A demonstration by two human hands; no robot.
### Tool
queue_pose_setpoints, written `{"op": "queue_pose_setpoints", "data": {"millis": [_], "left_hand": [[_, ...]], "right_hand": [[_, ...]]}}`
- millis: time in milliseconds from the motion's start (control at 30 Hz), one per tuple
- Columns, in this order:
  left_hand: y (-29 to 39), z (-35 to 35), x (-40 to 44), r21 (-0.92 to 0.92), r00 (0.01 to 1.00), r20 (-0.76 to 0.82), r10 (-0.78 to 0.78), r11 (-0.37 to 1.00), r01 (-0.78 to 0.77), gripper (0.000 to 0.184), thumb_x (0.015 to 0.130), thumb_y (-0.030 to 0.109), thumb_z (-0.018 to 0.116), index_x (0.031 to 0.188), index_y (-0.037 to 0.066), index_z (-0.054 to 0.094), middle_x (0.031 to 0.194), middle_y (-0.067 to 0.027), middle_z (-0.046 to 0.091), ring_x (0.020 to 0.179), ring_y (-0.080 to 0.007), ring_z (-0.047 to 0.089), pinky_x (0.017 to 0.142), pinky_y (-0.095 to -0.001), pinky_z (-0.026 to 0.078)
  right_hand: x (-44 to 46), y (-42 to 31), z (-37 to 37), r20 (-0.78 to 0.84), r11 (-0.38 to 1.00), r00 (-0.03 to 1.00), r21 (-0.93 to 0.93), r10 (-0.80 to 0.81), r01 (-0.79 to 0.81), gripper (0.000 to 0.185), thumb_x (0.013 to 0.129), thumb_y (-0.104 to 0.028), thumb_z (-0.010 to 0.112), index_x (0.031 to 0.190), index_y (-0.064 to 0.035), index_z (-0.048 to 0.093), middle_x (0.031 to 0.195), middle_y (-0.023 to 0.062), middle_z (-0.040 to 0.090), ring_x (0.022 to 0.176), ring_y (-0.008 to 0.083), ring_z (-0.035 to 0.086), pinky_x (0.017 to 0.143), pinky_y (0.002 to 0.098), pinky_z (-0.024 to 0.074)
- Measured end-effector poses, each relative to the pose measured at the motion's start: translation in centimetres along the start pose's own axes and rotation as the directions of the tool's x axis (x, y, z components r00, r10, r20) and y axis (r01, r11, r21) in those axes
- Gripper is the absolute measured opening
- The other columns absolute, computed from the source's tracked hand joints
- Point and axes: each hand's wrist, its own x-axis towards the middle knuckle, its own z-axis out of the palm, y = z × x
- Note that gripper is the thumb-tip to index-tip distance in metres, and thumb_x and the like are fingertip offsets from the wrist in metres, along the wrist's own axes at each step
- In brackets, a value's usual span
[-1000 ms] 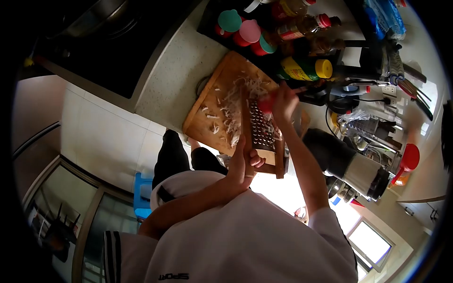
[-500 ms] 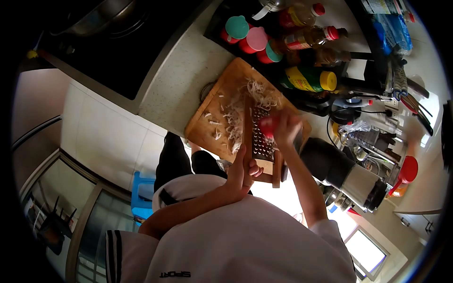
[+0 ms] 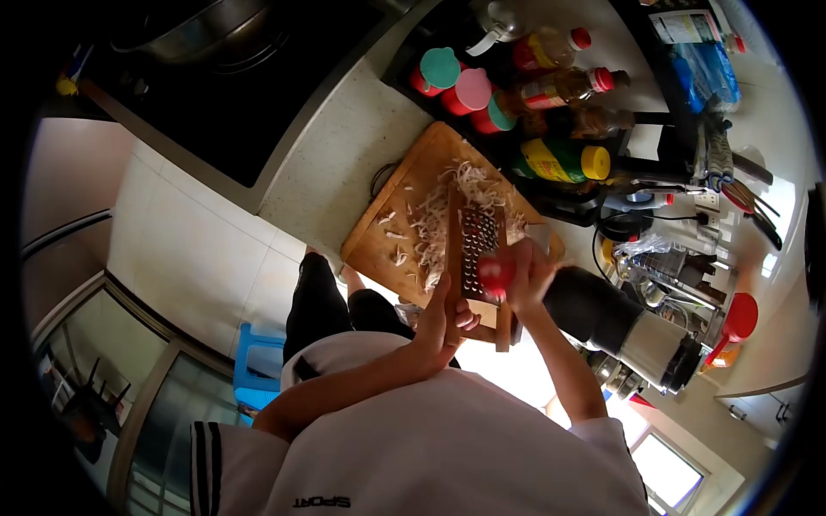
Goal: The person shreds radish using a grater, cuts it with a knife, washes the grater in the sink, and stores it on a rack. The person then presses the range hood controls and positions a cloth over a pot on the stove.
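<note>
My left hand (image 3: 443, 325) is wrapped round the near end of a wooden-framed grater (image 3: 479, 242), whose metal face has rows of raised holes. The grater leans over a wooden cutting board (image 3: 379, 241), its far end among a heap of whitish shreds (image 3: 437, 222). Closed on a red-skinned vegetable (image 3: 494, 277), my right hand (image 3: 527, 273) presses it against the lower part of the metal face. Motion blurs that hand and the vegetable, so its exact kind is unclear. A few loose shreds lie apart on the board's left side.
Beyond the board, a black rack holds lidded red jars (image 3: 469, 92), several bottles and a yellow-capped green bottle (image 3: 564, 161). A black and white appliance (image 3: 615, 318) stands at the right. The stove (image 3: 206, 95) with a pan is at upper left, a blue stool (image 3: 256, 370) below.
My right hand has moved the red-skinned vegetable down the grater, toward my body. My left hand keeps its hold on the frame. The whole view has shifted slightly.
</note>
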Motion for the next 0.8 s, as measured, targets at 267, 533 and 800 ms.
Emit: {"op": "queue_pose_setpoints", "data": {"millis": [267,533,800], "left_hand": [[-0.6,-1.0,0.3,0.029,0.998,0.061,0.018,0.999,-0.02,0.054,0.094,0.051,0.031,0.057,0.012,0.036,0.047,-0.0004,0.03,0.054,-0.0169,0.034,0.083,-0.0311,0.039],[-0.8,-0.3,0.0,-0.022,1.0,0.0,0.023,0.999,-0.023,0.053,0.094,0.051,0.033,0.059,0.012,0.035,0.048,-0.0006,0.03,0.054,-0.0173,0.034,0.08,-0.0301,0.04],[-1.3,-0.7,0.2,0.0,0.997,0.075,0.034,0.999,-0.034,0.053,0.094,0.051,0.034,0.059,0.012,0.036,0.047,-0.0015,0.031,0.056,-0.0192,0.037,0.083,-0.0338,0.04]], "right_hand": [[10.1,7.0,7.2,0.204,0.924,0.966,-0.316,-0.158,0.218,0.028,0.089,-0.017,0.047,0.072,0.0029,0.056,0.058,0.0156,0.057,0.052,0.0292,0.057,0.05,0.0342,0.044],[-0.3,0.9,0.2,0.036,0.992,0.999,-0.117,-0.04,0.044,0.028,0.089,-0.016,0.047,0.067,-0.0019,0.057,0.062,0.0113,0.058,0.055,0.0214,0.056,0.052,0.0322,0.0432],[8.8,11.0,7.1,0.096,0.93,0.971,-0.281,-0.219,0.238,0.029,0.091,-0.012,0.047,0.065,0.0001,0.052,0.059,0.0073,0.056,0.047,0.0186,0.053,0.046,0.0326,0.0425]]}}
